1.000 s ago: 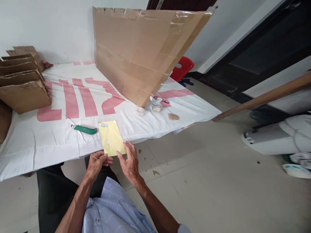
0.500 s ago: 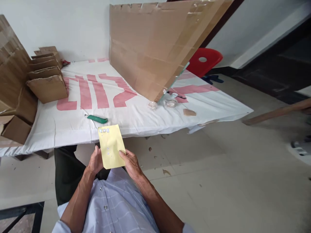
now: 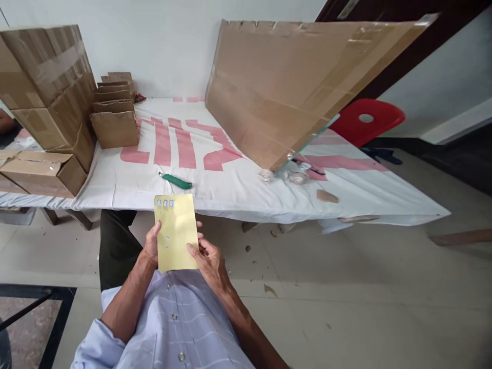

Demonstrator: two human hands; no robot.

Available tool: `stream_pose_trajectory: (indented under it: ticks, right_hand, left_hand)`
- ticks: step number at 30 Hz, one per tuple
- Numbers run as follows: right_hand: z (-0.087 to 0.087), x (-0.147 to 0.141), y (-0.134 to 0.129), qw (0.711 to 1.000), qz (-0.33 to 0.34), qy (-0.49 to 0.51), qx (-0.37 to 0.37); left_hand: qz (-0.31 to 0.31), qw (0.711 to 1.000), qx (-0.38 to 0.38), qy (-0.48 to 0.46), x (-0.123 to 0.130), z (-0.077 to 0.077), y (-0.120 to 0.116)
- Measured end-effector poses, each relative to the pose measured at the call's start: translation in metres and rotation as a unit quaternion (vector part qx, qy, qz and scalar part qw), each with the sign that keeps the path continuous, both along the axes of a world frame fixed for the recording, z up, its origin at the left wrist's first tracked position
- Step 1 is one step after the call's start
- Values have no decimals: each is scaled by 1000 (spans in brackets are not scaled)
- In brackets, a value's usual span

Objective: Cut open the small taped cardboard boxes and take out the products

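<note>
Between my two hands is a yellow sheet of paper (image 3: 177,233), held over my lap at the table's front edge. Three small outlined rectangles run along its top left, with a few small marks lower down. My left hand (image 3: 152,245) grips its left edge, thumb on the front and fingers hidden behind. On the right edge, my right hand (image 3: 210,259) presses its thumb on the front, with fingertips showing past the side. A green utility knife (image 3: 176,181) lies on the white cloth just beyond the paper.
A large cardboard sheet (image 3: 292,82) leans at the back of the cloth-covered table (image 3: 230,195). Stacked cardboard boxes (image 3: 49,92) and folded cardboard pieces (image 3: 115,128) stand at left. Clear tape rolls (image 3: 295,177) and a brown scrap (image 3: 326,196) lie at right, before a red chair (image 3: 369,120).
The view has swung left, showing more of the boxes. My left thumb now lies on the paper's front, and my right fingertips show past its right edge.
</note>
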State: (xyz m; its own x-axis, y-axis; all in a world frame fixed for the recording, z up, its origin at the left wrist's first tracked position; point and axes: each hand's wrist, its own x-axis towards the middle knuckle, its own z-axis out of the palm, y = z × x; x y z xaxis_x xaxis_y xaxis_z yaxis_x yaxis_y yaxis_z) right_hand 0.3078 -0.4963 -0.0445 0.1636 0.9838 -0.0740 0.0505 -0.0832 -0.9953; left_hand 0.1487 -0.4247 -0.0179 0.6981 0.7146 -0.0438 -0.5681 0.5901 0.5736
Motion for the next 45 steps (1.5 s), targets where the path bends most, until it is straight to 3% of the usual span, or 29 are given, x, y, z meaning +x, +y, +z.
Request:
stream_pose_trajectory:
  ticks: [2, 5, 10, 14, 20, 30, 45]
  right_hand:
    - [4, -2, -2, 988, -69, -102, 91]
    - [17, -6, -5, 923, -141, -259, 248]
    - [39, -20, -5, 862, -22, -338, 376]
    - [46, -28, 1, 838, 32, -376, 395]
    - [47, -30, 7, 828, 79, -410, 375]
    - [38, -28, 8, 829, 80, -418, 363]
    - [42, -31, 8, 837, 70, -385, 382]
  left_hand:
    - [23, 1000, 2, 0, -3, 1, -3]
    - [53, 999, 8, -2, -6, 3, -5]
    - [70, 998, 9, -4, -8, 4, -8]
    - [69, 998, 13, -7, -6, 6, -8]
    - [76, 997, 14, -5, -4, 8, -8]
    - [86, 996, -9, -15, -1, 12, -12]
    - [100, 995, 10, -8, 1, 18, -14]
